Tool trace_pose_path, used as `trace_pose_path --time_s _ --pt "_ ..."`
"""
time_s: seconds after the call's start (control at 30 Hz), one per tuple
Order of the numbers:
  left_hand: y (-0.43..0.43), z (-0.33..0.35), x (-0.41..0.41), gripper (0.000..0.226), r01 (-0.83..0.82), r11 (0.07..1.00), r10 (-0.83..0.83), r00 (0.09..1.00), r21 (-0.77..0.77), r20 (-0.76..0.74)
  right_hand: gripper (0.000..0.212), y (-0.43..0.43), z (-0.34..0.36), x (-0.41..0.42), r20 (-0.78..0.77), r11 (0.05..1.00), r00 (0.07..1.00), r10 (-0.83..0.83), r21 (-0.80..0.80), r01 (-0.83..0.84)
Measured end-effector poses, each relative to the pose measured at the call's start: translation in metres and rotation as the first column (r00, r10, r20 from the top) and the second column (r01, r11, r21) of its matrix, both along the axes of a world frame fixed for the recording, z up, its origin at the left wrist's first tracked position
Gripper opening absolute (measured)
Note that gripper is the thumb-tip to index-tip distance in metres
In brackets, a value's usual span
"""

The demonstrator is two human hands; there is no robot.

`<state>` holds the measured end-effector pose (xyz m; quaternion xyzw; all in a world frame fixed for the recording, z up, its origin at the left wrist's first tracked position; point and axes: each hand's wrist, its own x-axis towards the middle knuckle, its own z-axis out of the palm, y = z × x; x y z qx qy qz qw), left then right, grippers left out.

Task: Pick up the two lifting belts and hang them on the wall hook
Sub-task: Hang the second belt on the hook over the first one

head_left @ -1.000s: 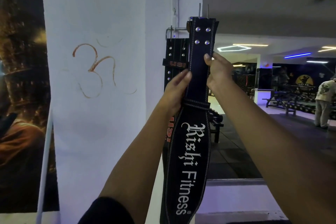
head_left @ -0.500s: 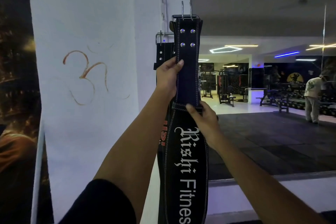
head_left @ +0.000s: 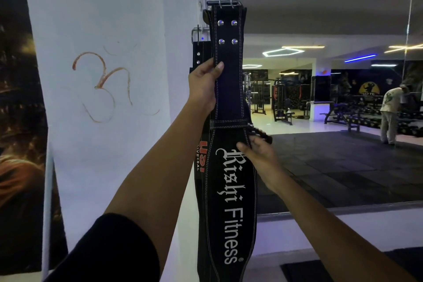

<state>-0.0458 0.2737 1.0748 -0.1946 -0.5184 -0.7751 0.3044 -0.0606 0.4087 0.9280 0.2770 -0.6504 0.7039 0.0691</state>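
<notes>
A black lifting belt [head_left: 229, 190] lettered "Rishi Fitness" hangs upright in front of me, its steel buckle [head_left: 225, 2] on top with two prongs pointing up. My left hand [head_left: 203, 87] grips the left edge of its narrow strap below the rivets. Lower down, my right hand [head_left: 256, 155] holds the right edge of the wide part, thumb on the front. Behind it a second black belt [head_left: 201, 158] with red "USI" lettering hangs against the white pillar from a metal wall hook [head_left: 195, 32]. The held buckle is above and right of that hook.
The white pillar [head_left: 103, 30] carries an orange symbol, and a dark poster [head_left: 18, 121] hangs to its left. To the right a large mirror [head_left: 343, 167] shows the gym floor, benches, machines and a person [head_left: 391, 114] in light clothes standing far off.
My right hand slid down from the upper strap to the wide part. My left hand shifted up the strap's left edge. The belt's buckle now sits higher than the hook.
</notes>
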Motion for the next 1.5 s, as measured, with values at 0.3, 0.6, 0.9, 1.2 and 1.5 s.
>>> trace_pose_path --time_s 0.3,0.6,0.9,1.2,1.5 --pt "-0.003 -0.005 0.0 0.035 0.043 0.998 -0.043 0.999 0.038 -0.001 0.013 -0.008 0.016 -0.006 0.054 0.983 0.998 -0.024 -0.179 0.033" --pt "-0.012 -0.009 -0.003 0.037 0.003 0.997 -0.005 1.0 0.083 0.023 0.039 -0.009 -0.022 0.003 0.06 0.996 0.995 -0.08 0.054 0.077" --pt "-0.009 -0.017 -0.003 0.035 -0.014 0.999 0.015 1.0 0.041 -0.009 0.042 -0.029 0.057 -0.006 -0.077 0.977 0.987 -0.145 -0.171 0.13" --pt "-0.017 -0.017 -0.007 0.033 -0.05 0.998 0.051 0.999 0.037 -0.006 0.006 -0.041 0.094 0.0 -0.067 0.987 0.998 0.003 -0.159 -0.014" --pt "-0.011 -0.021 -0.011 0.034 -0.071 0.997 0.071 0.997 -0.022 0.034 0.024 -0.049 0.166 -0.001 0.013 0.968 0.994 -0.109 -0.224 0.109"
